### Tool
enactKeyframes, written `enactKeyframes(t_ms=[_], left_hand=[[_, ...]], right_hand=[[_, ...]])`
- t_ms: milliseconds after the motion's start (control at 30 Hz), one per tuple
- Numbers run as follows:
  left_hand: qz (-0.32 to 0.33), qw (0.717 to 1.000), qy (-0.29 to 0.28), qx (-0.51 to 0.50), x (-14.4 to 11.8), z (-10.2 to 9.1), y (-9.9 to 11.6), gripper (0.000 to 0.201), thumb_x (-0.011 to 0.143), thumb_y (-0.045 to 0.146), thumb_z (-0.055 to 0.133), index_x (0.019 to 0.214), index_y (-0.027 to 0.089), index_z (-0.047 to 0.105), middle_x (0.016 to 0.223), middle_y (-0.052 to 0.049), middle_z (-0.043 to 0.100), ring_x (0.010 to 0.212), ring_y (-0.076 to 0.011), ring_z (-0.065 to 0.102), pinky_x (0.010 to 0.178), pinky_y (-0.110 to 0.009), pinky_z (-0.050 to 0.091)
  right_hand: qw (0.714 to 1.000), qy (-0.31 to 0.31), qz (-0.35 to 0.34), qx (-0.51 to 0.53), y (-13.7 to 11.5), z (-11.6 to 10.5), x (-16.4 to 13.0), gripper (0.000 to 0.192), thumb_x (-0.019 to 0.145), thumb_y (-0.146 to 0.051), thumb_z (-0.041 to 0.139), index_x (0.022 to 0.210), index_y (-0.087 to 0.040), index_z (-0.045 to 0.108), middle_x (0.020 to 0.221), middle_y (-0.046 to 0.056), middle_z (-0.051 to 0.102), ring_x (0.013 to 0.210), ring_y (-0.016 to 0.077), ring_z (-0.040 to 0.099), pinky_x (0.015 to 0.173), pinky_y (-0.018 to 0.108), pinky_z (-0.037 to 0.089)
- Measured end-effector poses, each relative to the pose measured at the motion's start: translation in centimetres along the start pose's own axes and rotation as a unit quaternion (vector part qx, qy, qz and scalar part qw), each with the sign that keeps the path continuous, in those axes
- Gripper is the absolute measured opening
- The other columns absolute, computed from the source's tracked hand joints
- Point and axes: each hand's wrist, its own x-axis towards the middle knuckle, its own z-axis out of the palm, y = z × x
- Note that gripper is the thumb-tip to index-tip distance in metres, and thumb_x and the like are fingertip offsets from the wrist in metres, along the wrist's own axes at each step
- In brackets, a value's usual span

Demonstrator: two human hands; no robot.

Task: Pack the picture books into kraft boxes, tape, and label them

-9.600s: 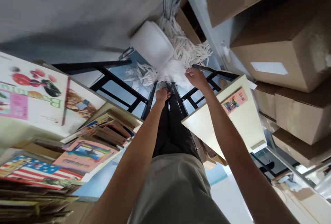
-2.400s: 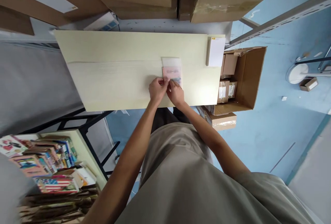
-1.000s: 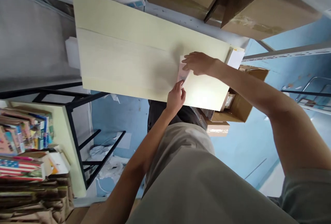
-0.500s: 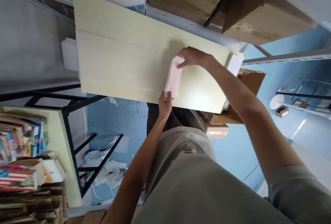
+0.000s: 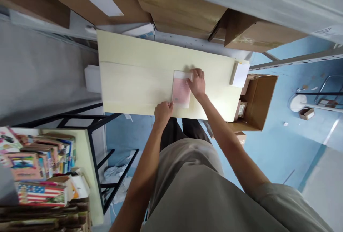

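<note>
Left hand (image 5: 163, 113): fingers curled at the near left corner of the packet (image 5: 181, 90); whether it is pinched cannot be told.
Packet: laid flat on the table (image 5: 128, 85); judged light, thin, bendable, perhaps slick; best taken by opposite edges, creasing avoided.
Right hand (image 5: 197, 82): thumb placed at the right edge; grip cannot be told.
Cartons (image 5: 182, 14): ranged beyond the table.

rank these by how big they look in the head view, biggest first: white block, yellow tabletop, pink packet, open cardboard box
1. Yellow tabletop
2. Open cardboard box, partly hidden
3. Pink packet
4. White block
</note>
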Motion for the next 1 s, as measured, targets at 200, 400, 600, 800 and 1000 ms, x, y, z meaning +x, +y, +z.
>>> enactKeyframes(t_ms=[200, 400, 600, 800, 1000], left_hand=[[0.117, 0.991, 0.06, 0.016, 3.5, -1.7, 3.1, 0.034, 0.106, 0.015, 0.063, 0.139, 0.018, 0.071, 0.146, -0.02, 0.074, 0.119, -0.0296, 0.081, 0.114, -0.043, 0.064], [0.166, 0.985, 0.041, 0.025, 2.7, -4.0, 6.0, 0.034, 0.098, 0.01, 0.067, 0.13, 0.019, 0.074, 0.13, -0.017, 0.079, 0.119, -0.0322, 0.08, 0.114, -0.051, 0.066], [0.43, 0.882, 0.185, -0.047, 0.3, -12.1, 15.9, 0.035, 0.109, 0.016, 0.059, 0.142, 0.024, 0.07, 0.14, -0.014, 0.079, 0.132, -0.0289, 0.078, 0.118, -0.049, 0.065], [0.56, 0.785, 0.253, -0.079, -0.7, -19.9, 28.9, 0.04, 0.111, 0.018, 0.056, 0.149, 0.022, 0.067, 0.147, -0.015, 0.076, 0.138, -0.027, 0.075, 0.119, -0.044, 0.064], [0.554, 0.79, 0.257, -0.053, -1.4, -23.0, 32.8, 0.044, 0.111, 0.018, 0.052, 0.153, 0.023, 0.066, 0.151, -0.014, 0.074, 0.142, -0.0269, 0.072, 0.124, -0.042, 0.06]], right_hand=[[0.999, -0.034, -0.032, 0.023, -1.1, 2.1, -9.5, 0.05, 0.115, -0.02, 0.055, 0.165, -0.017, 0.062, 0.176, 0.021, 0.056, 0.162, 0.0341, 0.053, 0.132, 0.052, 0.052], [0.996, -0.078, -0.051, -0.002, -3.4, 0.1, -11.8, 0.058, 0.108, -0.015, 0.063, 0.166, -0.014, 0.064, 0.186, 0.024, 0.044, 0.176, 0.0394, 0.041, 0.133, 0.06, 0.052], [0.971, 0.195, -0.133, -0.022, -7.2, -13.3, -7.1, 0.048, 0.117, -0.033, 0.056, 0.163, -0.023, 0.066, 0.178, 0.019, 0.056, 0.172, 0.0379, 0.047, 0.134, 0.065, 0.05], [0.933, 0.32, -0.134, -0.092, -12.9, -27.8, 1.8, 0.047, 0.12, -0.029, 0.044, 0.16, -0.016, 0.064, 0.17, 0.022, 0.062, 0.152, 0.0374, 0.061, 0.128, 0.059, 0.051], [0.961, 0.22, -0.067, -0.154, -17.2, -31.3, 7.5, 0.038, 0.111, -0.009, 0.049, 0.142, -0.01, 0.071, 0.144, 0.028, 0.075, 0.143, 0.0392, 0.065, 0.12, 0.054, 0.055]])
